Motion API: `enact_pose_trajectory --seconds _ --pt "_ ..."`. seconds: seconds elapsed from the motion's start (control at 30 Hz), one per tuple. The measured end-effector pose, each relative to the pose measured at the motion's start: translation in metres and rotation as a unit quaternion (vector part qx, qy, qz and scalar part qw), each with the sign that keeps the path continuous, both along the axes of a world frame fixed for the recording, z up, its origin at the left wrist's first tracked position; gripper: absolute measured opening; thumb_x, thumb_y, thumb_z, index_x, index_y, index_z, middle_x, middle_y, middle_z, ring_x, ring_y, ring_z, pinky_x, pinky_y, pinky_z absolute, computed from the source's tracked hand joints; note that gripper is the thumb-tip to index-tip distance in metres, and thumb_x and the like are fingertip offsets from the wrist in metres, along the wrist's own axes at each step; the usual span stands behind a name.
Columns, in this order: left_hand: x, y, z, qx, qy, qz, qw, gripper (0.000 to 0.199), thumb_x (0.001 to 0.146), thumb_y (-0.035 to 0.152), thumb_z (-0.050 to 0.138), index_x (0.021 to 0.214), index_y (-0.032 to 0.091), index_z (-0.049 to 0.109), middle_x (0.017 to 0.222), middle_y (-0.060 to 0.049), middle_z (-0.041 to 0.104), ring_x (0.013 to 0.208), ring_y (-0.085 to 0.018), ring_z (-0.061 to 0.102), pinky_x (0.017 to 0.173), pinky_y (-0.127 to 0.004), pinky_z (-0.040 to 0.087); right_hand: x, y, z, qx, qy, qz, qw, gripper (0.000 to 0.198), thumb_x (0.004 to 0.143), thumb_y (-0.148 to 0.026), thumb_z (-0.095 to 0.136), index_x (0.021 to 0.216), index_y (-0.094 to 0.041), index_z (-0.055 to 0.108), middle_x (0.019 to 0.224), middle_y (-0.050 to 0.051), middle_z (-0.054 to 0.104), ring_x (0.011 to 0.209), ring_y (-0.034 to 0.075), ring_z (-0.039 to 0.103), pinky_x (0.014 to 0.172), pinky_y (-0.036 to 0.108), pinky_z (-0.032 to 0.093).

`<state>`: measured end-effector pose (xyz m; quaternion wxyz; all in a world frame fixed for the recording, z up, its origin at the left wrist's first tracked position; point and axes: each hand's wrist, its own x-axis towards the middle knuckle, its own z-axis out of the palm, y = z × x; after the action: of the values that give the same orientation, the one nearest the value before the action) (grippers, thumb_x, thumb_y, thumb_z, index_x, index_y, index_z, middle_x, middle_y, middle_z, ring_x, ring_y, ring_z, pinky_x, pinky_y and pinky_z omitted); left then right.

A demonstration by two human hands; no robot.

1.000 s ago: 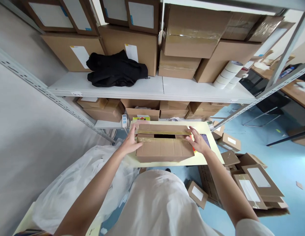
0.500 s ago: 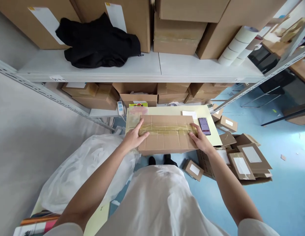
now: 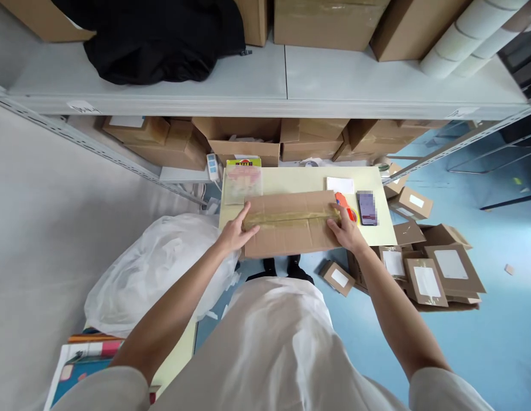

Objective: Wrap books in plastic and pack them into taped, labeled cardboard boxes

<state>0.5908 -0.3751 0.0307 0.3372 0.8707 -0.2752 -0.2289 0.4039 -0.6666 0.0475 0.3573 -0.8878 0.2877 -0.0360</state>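
A stockroom or packing area, by the look of it: metal shelving (image 3: 334,80) stacked with brown cardboard boxes (image 3: 329,25) and white rolls (image 3: 458,43), a pale worktable (image 3: 286,180) with a taped carton (image 3: 291,240) at its near edge, and a heap of labelled boxes (image 3: 471,274) on the blue floor (image 3: 471,359).
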Motion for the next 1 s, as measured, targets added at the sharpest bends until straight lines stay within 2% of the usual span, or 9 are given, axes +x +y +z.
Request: enact_pose_trajectory --seconds 0.1,0.2,0.33,0.47,0.57,0.67,0.73,0.87,1.0 --pt "-0.011 0.005 -0.015 0.030 0.020 0.007 0.999 0.080 0.083 0.046 0.055 0.152 0.021 0.022 0.119 -0.008 0.067 0.080 -0.020 0.067 0.081 -0.032 0.050 -0.005 0.004 -0.010 0.018 0.013 0.011 1.000 0.056 0.087 -0.045 0.045 0.139 -0.025 0.039 0.116 0.010 0.065 0.085 0.027 0.065 0.084 0.045 0.048" --pt "-0.005 0.003 -0.017 0.030 0.004 0.019 0.999 0.077 0.086 0.045 0.051 0.153 0.023 0.019 0.131 -0.009 0.061 0.101 -0.024 0.065 0.091 -0.035 0.047 -0.003 0.009 -0.019 0.029 0.010 0.010 0.999 0.059 0.088 -0.045 0.044 0.142 -0.022 0.034 0.110 0.011 0.067 0.083 0.027 0.066 0.083 0.046 0.050" --pt "0.005 -0.006 -0.019 0.040 -0.014 0.018 0.999 0.073 0.089 0.042 0.048 0.153 0.023 0.019 0.148 -0.011 0.044 0.127 -0.029 0.051 0.100 -0.039 0.043 0.002 0.011 -0.029 0.016 -0.004 0.033 0.999 0.058 0.090 -0.043 0.043 0.143 -0.024 0.033 0.130 0.012 0.059 0.107 0.030 0.063 0.092 0.048 0.047" --pt "0.004 -0.011 -0.029 0.031 -0.069 0.024 0.997 0.071 0.089 0.044 0.048 0.151 0.020 0.023 0.156 -0.014 0.027 0.141 -0.032 0.031 0.107 -0.047 0.037 0.005 0.007 -0.039 -0.006 -0.041 0.048 0.998 0.057 0.093 -0.043 0.039 0.145 -0.022 0.032 0.145 0.012 0.046 0.132 0.029 0.045 0.108 0.050 0.037" --pt "0.002 -0.013 -0.028 0.021 -0.132 0.043 0.990 0.071 0.088 0.044 0.051 0.149 0.015 0.029 0.158 -0.019 0.016 0.144 -0.035 0.021 0.110 -0.051 0.032 0.010 0.002 -0.044 -0.012 -0.062 0.057 0.996 0.058 0.094 -0.042 0.037 0.146 -0.019 0.031 0.148 0.012 0.042 0.140 0.026 0.035 0.114 0.049 0.031" --pt "-0.003 -0.021 -0.017 0.030 -0.207 0.053 0.976 0.069 0.087 0.043 0.053 0.146 0.013 0.035 0.159 -0.019 0.014 0.146 -0.037 0.012 0.112 -0.055 0.023 0.017 -0.002 -0.043 -0.020 -0.071 0.059 0.996 0.057 0.094 -0.041 0.038 0.146 -0.019 0.034 0.147 0.012 0.044 0.141 0.027 0.032 0.114 0.050 0.030" --pt "-0.011 -0.032 -0.009 0.049 -0.239 0.022 0.970 0.065 0.087 0.043 0.052 0.144 0.015 0.039 0.159 -0.017 0.018 0.147 -0.037 0.009 0.114 -0.059 0.014 0.023 -0.003 -0.040 -0.029 -0.073 0.059 0.995 0.056 0.093 -0.040 0.038 0.146 -0.020 0.034 0.145 0.012 0.045 0.141 0.028 0.032 0.114 0.051 0.032" --pt "-0.028 -0.061 -0.006 0.072 -0.232 -0.113 0.963 0.072 0.085 0.049 0.053 0.147 0.017 0.035 0.156 -0.017 0.025 0.146 -0.037 0.015 0.114 -0.061 0.003 0.038 -0.001 -0.036 -0.048 -0.056 0.037 0.997 0.057 0.092 -0.039 0.038 0.146 -0.020 0.034 0.147 0.013 0.042 0.141 0.030 0.033 0.110 0.052 0.037" --pt "-0.034 -0.077 -0.017 0.080 -0.227 -0.139 0.960 0.077 0.086 0.054 0.050 0.149 0.016 0.030 0.155 -0.018 0.027 0.144 -0.036 0.021 0.115 -0.059 0.000 0.041 -0.010 -0.040 -0.022 -0.061 0.043 0.997 0.057 0.093 -0.042 0.038 0.146 -0.022 0.033 0.149 0.012 0.040 0.140 0.029 0.034 0.109 0.050 0.039"
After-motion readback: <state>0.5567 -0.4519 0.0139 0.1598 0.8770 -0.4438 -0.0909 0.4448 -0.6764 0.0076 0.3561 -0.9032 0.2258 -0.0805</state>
